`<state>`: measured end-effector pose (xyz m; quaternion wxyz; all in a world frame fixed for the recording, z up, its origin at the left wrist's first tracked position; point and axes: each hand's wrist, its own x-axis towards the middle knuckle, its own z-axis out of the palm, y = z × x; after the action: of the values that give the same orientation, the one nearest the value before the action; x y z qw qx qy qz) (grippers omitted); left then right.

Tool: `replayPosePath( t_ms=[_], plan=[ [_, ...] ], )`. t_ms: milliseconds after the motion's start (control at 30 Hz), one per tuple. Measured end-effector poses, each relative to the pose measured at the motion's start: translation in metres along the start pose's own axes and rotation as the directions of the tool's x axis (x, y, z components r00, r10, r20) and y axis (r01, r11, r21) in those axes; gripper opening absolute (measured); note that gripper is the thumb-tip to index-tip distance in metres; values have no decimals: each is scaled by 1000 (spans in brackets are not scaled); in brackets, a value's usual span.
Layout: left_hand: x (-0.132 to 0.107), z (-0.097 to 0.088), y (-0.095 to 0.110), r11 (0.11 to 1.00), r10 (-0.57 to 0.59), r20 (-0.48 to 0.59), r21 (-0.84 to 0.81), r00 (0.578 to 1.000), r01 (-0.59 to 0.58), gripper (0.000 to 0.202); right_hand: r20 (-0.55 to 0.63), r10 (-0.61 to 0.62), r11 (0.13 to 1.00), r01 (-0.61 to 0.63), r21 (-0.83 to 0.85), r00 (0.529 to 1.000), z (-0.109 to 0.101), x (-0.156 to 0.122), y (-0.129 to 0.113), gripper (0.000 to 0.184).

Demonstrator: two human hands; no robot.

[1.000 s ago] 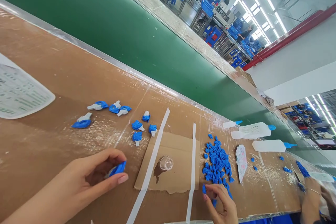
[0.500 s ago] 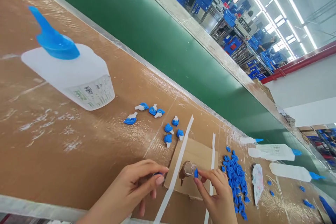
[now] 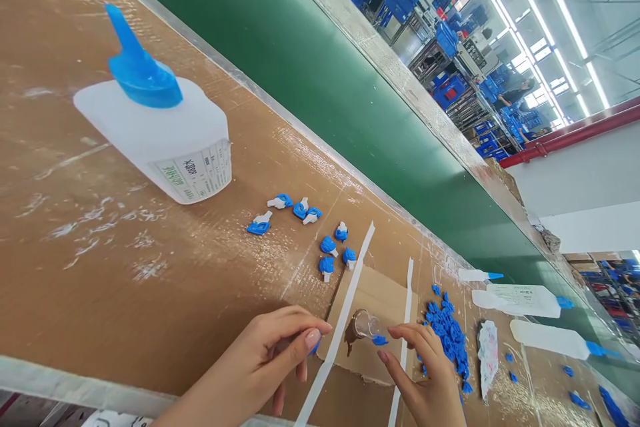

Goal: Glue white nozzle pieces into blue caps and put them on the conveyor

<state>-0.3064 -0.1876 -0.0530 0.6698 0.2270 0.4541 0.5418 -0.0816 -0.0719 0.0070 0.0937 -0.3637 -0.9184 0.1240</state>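
Over the scuffed brown table (image 3: 175, 280) my left hand (image 3: 273, 352) pinched a blue piece (image 3: 315, 346), my right hand (image 3: 425, 363) gaped beside a loose one (image 3: 380, 340) on cardboard (image 3: 373, 290), and lights (image 3: 571, 23) glared beyond the green strip (image 3: 325, 93).

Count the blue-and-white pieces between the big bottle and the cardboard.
8 pieces. Nearer the big bottle: one in front, one behind, a close pair. Four more cluster at the upper left of the cardboard. The left hand could hide others.
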Motion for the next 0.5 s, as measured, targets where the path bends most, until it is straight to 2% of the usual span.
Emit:
replayPosePath(
  t_ms=[167,267,367,500],
  plan=[
    [1,0,6,1000,23,7,-18,1000,-23,71,-120,64,996,-56,66,991,7,-8,6,17],
    [1,-1,6,999,37,-1,-17,999,-37,70,-124,121,990,-110,93,985,9,-20,15,17],
    [1,-3,3,1000,27,6,-6,1000,-27,69,-66,178,978,-169,125,982,14,-43,26,20],
    [2,-3,-4,1000,10,6,25,1000,-11,66,-133,269,948,-238,212,954,33,-79,29,29]
  ],
)
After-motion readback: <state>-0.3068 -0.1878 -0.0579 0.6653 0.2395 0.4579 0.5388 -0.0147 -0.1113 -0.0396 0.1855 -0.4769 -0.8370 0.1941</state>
